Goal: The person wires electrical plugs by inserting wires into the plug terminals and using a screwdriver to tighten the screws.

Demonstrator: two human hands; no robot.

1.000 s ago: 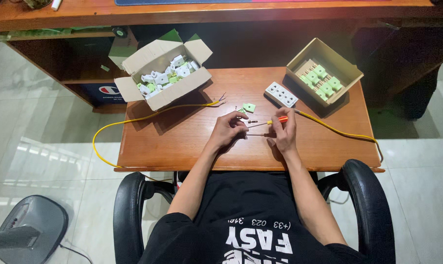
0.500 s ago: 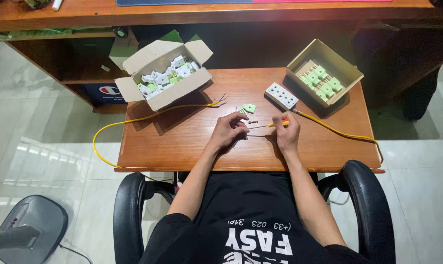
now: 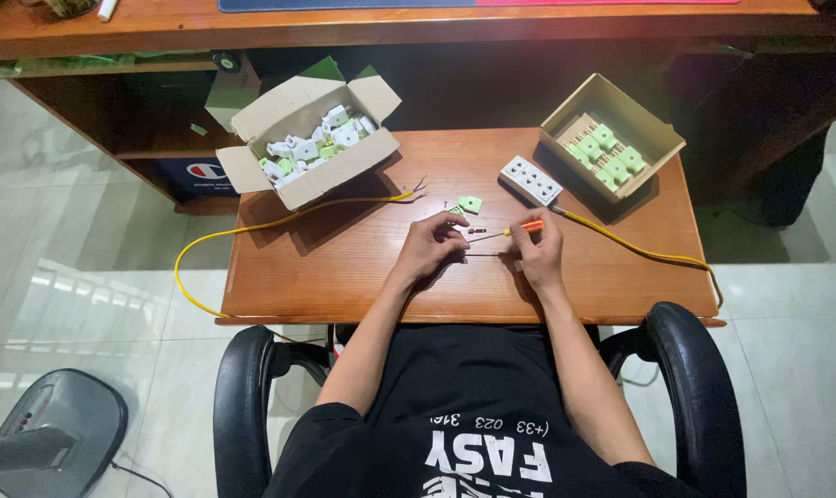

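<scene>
Our right hand (image 3: 538, 251) is closed around a small screwdriver (image 3: 505, 232) with an orange handle. Its thin shaft runs leftward, nearly level, toward our left hand (image 3: 429, 247). That hand is pinched shut on something small at its fingertips; the piece is too tiny for us to name. So the tool's long axis lies straight across the gap between the two grips, tip close to the left fingers.

Just beyond the left hand lies a green socket piece (image 3: 470, 204), with the bare end of a yellow cable (image 3: 279, 221) further left. Beyond the right hand sits a white socket strip (image 3: 530, 180), near a tan box (image 3: 662, 148) of green parts. An open cardboard box (image 3: 252, 171) stands far left. Bare table (image 3: 344, 277) lies beside the left hand; the near edge is close under both wrists.
</scene>
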